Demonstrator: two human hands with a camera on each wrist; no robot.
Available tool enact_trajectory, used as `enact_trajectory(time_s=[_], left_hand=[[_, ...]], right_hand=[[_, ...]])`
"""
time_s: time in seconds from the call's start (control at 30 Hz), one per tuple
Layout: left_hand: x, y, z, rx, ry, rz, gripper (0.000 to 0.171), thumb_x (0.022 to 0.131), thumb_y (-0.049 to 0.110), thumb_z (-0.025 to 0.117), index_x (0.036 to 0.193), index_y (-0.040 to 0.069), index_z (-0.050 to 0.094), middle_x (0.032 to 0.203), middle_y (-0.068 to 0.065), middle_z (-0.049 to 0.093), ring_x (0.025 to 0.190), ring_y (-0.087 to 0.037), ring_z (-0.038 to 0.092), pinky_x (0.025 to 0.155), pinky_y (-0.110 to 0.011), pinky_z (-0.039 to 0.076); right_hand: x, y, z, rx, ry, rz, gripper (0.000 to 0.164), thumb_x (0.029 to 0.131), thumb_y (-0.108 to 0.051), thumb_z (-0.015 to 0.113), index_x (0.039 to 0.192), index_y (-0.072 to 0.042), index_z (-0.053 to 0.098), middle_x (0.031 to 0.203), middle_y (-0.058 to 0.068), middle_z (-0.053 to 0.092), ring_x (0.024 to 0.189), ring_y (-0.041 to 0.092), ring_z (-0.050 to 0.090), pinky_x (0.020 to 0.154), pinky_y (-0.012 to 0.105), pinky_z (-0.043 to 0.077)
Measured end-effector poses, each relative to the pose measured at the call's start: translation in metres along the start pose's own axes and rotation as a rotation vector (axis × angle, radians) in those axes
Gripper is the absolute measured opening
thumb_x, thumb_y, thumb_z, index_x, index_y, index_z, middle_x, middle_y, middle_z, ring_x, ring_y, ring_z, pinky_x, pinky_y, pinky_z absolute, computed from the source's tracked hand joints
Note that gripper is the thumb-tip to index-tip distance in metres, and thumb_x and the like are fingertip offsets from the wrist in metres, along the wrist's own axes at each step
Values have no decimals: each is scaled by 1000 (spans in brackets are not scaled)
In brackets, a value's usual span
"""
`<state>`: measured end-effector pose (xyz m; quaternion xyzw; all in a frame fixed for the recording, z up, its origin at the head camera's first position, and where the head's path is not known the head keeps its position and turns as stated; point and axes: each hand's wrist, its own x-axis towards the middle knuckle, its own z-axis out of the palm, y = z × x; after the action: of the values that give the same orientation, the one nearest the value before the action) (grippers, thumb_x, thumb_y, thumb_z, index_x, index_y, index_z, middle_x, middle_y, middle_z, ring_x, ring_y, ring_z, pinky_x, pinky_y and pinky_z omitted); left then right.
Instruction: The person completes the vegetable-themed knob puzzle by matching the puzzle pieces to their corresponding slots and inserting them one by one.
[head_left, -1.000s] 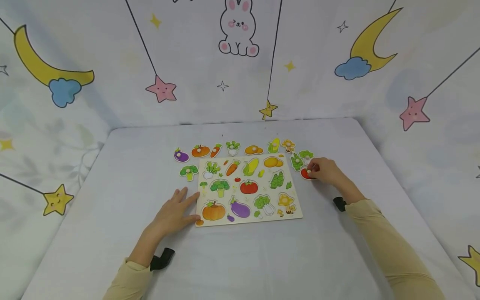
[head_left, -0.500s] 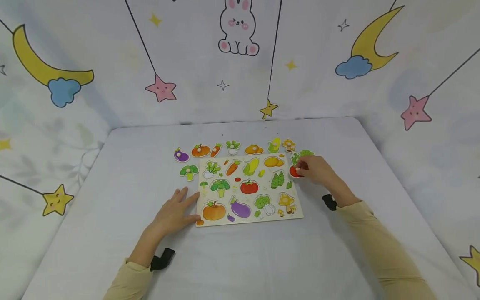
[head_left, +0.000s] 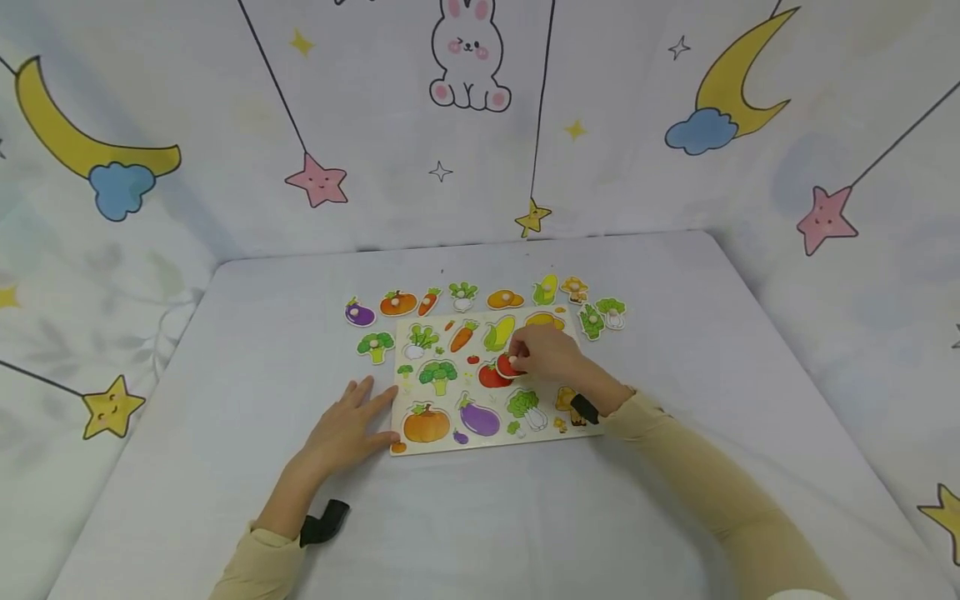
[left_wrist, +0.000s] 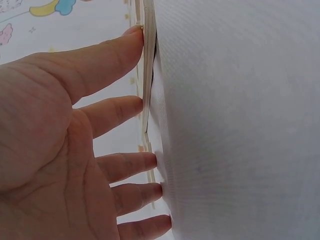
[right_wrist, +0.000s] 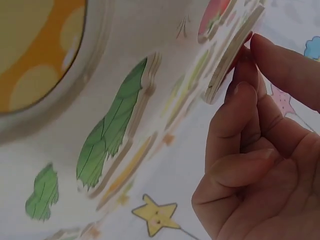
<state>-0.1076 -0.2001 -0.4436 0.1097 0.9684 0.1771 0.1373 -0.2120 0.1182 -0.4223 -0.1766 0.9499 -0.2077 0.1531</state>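
A flat wooden vegetable puzzle board (head_left: 502,440) lies on the white-covered table. My right hand (head_left: 551,354) pinches the tomato puzzle piece (head_left: 507,365) with thumb and finger, just above and right of the printed tomato slot (head_left: 491,377). In the right wrist view the tomato piece (right_wrist: 232,60) appears edge-on and tilted, seemingly apart from the board. My left hand (head_left: 348,429) spreads its fingers at the board's left side. Its thumb and index finger touch the board edge in the left wrist view, while the other fingertips rest by the cloth.
Behind the board stand loose knobbed pieces, among them an eggplant (head_left: 360,312), a pumpkin (head_left: 397,302) and corn (head_left: 546,289). A broccoli piece (head_left: 375,346) lies at its left. Asparagus (head_left: 592,321) and cabbage pieces (head_left: 612,312) lie near the right corner.
My right hand has carried the tomato piece leftward from the board's right side to over its middle. The left hand has stayed at the board's left edge.
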Motion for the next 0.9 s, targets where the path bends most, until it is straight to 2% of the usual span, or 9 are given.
enact_trajectory(time_s=[0.17, 0.4, 0.7, 0.9], left_hand=[[0, -1, 1, -2, 1, 1, 71, 87, 39, 72, 147, 12, 45, 156, -28, 27, 144, -53, 19, 109, -69, 28], [1, -1, 2, 0, 10, 6, 72, 86, 38, 73, 147, 12, 45, 156, -28, 27, 144, -52, 19, 108, -69, 28], [1, -2, 3, 5, 15, 17, 72, 85, 38, 73, 147, 12, 46, 155, -29, 28, 143, -53, 20, 108, -69, 29], [0, -1, 1, 3, 18, 25, 72, 86, 39, 73, 146, 11, 46, 155, -29, 28, 143, -53, 21, 107, -70, 30]], right_hand=[[8, -14, 12, -24, -24, -7, 10, 90, -21, 70, 88, -11, 67, 77, 0, 60, 70, 15, 52, 59, 24, 40], [13, -22, 20, -25, -47, 8, 10, 90, -22, 70, 89, -12, 68, 79, -1, 62, 69, 15, 53, 60, 24, 42], [13, -23, 23, -21, -63, 16, 8, 89, -19, 71, 89, -12, 68, 77, -1, 60, 69, 15, 53, 60, 23, 41], [15, -20, 27, 0, -60, -17, 8, 90, -18, 70, 88, -11, 66, 75, 0, 58, 69, 15, 52, 60, 23, 41]])
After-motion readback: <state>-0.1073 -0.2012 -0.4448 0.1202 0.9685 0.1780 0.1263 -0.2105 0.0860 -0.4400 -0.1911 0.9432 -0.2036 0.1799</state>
